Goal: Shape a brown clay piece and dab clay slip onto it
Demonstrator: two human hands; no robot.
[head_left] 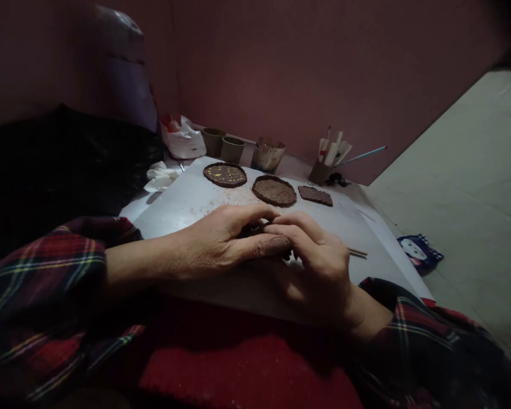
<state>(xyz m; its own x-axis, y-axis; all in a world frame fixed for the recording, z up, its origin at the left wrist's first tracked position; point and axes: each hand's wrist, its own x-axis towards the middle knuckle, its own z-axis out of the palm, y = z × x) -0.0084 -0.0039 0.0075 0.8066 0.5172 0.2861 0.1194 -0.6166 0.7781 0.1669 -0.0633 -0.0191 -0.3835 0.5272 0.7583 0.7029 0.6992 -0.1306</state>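
My left hand [242, 236] and my right hand [319, 250] meet above the near part of the white board [183, 210]. Their fingers close around a small dark brown, clay-like piece [252, 229], mostly hidden between them. Brown smears mark my left thumb. Beyond the hands lie a round brown disc with yellow specks [225, 174], a round brown disc with a rough surface and raised rim [274, 191], and a flat brown slab [315, 195]. A thin stick [357, 253] shows just right of my right hand.
Behind the discs stand two dark cups [233, 150], a smeared container [269, 153] and a holder with sticks [321, 170]. Crumpled white tissue [160, 177] and a white bag [183, 139] are at left. A dark blue item with a face print [419, 253] lies right of the table.
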